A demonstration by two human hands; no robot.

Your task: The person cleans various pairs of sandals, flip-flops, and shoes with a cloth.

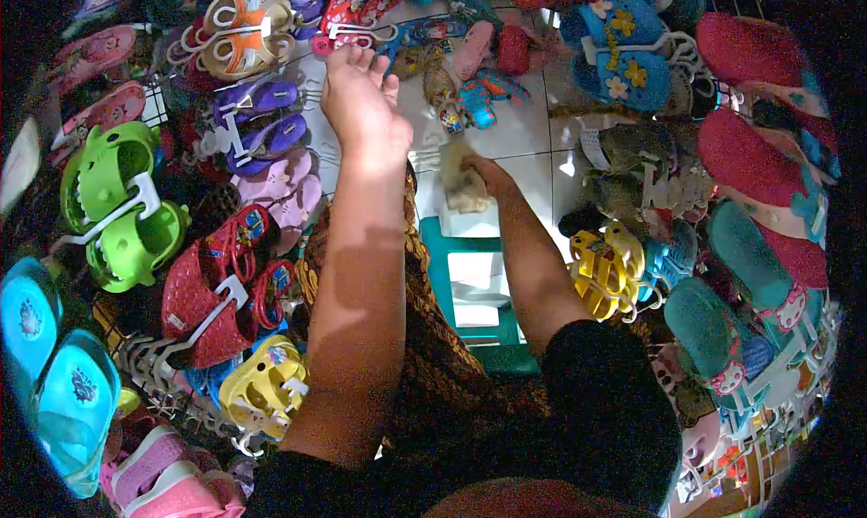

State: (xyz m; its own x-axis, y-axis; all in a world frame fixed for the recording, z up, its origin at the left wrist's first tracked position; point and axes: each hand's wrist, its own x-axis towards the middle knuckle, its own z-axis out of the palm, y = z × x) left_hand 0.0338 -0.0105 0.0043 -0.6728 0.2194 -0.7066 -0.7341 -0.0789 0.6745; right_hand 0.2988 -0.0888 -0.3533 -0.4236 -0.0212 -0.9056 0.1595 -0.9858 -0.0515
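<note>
So the white-tiled floor (524, 139) takes up the middle of the frame, with footwear crowding in from both sides. In a spot that tight, short, slow arm moves are probably the way to go. The green stool (437, 261) sits lower centre, right by the forearm, so that elbow wants to ride a bit high.

Biggest neighbours up top: the blue flowered pair (587, 77) at upper right, and the purple pair (282, 131) left of the raised arm. Worth not snagging either.

The left hand (366, 102) is up at top centre, palm facing the camera, fingers loosely curled. They're right by the red pair (346, 8), but whether they're actually pinching anything, can't tell. The right hand (486, 170) is near the centre with its fingers closed on something, though exactly how is too blurry to say.

The red pair itself is at the top edge; steadying it from below seems smarter than tugging a strap. What's in the right hand looks like a pale cloth (465, 186); gathering it small would keep it from dragging. Smallest bit, the white hanger (357, 36): probably the safest grip.
</note>
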